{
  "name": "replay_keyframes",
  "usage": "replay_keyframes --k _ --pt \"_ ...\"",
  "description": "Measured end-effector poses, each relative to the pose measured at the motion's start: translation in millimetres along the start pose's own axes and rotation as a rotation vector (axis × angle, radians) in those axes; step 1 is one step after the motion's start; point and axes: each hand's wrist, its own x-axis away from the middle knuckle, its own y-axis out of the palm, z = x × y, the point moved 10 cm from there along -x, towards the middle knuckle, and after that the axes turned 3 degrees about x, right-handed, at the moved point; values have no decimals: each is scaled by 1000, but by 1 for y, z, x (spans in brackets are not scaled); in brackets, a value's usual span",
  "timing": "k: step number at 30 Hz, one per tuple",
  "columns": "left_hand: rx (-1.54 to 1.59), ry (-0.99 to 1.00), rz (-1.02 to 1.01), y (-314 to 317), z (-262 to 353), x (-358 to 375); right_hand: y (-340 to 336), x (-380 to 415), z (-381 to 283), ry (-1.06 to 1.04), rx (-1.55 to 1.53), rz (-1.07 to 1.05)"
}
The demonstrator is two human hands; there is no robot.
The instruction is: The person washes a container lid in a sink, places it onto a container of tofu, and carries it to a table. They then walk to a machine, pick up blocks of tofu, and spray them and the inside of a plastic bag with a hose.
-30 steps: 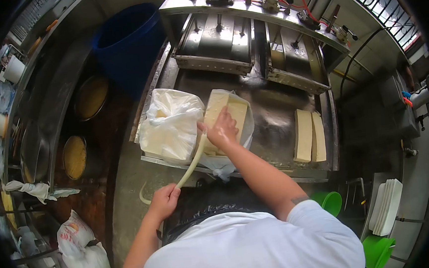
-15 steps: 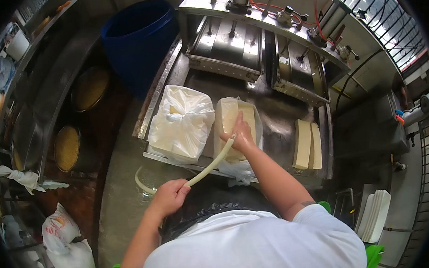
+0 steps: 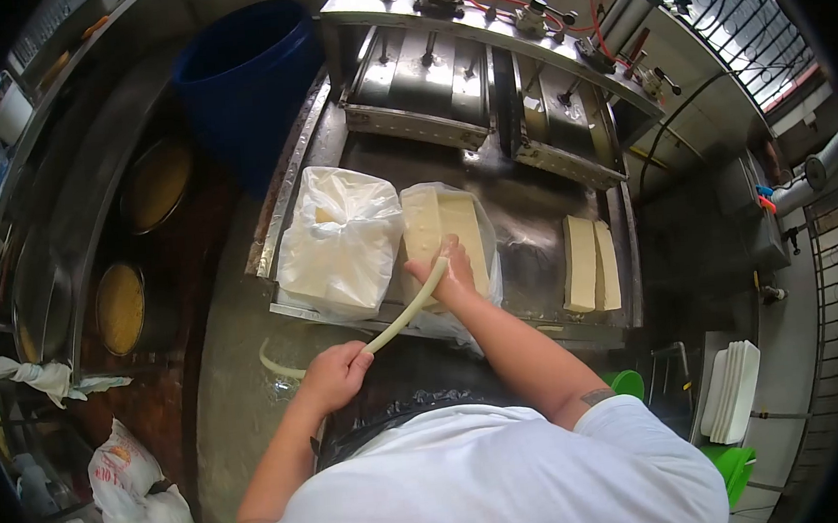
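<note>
My left hand point(image 3: 338, 376) is closed around a pale flexible hose point(image 3: 399, 323), which curves from the floor side up to the table. At the hose's upper end is my right hand point(image 3: 455, 274), wet, its fingers stretched out over long pale tofu blocks point(image 3: 424, 217). The hose tip overlaps the hand near the thumb; whether it is gripped there is hard to see. Those blocks sit in an opened clear plastic bag point(image 3: 488, 228). Left of it stands a bulky white plastic bag point(image 3: 340, 248), gathered at the top, with pale contents showing through.
Two more tofu blocks point(image 3: 591, 264) lie at the right on the metal table point(image 3: 524, 230). Behind them are perforated press trays point(image 3: 419, 121) under a metal beam point(image 3: 489, 18). A blue barrel point(image 3: 247, 89) stands at the back left. Round containers point(image 3: 123, 306) hold yellowish contents.
The view has shifted slightly, moving the table leftward in the picture. My right hand has moved a little lower over the tofu, with the hose tip still at it. My left hand keeps its hold.
</note>
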Motion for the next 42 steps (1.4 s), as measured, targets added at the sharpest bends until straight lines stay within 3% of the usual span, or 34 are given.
replay_keyframes --k 2,4,8,10,11,13,14,17,18,20,25,27,31,35,37,39,41,42 --pt "-11 18 -11 -1 4 -3 -3 -10 7 24 -59 -4" --pt "-7 31 -3 -4 11 -4 12 -15 12 -10 -483 -198" --pt "-14 34 -68 -2 20 -6 -12 -12 39 63 -530 -228" --pt "-10 44 -70 -1 25 -8 -65 -8 50 -38 -221 -83" --pt "-14 49 -81 2 28 -11 -77 -2 59 -27 -225 -76" --pt "-7 133 -43 3 42 -15 -123 15 62 -125 204 251" --pt "-9 137 -49 6 46 -18 -124 19 70 -119 204 254" --pt "-38 94 -173 21 58 -32 -82 23 97 -117 211 -129" --pt "-63 67 -216 25 63 -35 -75 29 109 -109 204 -125" --pt "-92 41 -264 32 66 -38 -90 48 117 -209 273 173" --pt "-65 27 -481 59 73 -39 -69 46 171 3 270 137" --pt "-62 58 -455 63 74 -43 -68 26 159 96 251 -17" --pt "-61 60 -355 58 83 -49 -69 -59 150 145 270 -103" --pt "-42 22 -267 56 90 -55 -53 -129 148 44 336 -79" --pt "-42 32 -228 57 90 -54 -46 -126 151 25 363 -115" --pt "-42 51 -186 53 92 -55 -43 -101 151 -210 437 70" --pt "-24 -31 -219 57 83 -52 -49 -43 161 -68 214 -51" --pt "-19 -33 -212 56 81 -52 -40 -13 171 -44 263 -42"
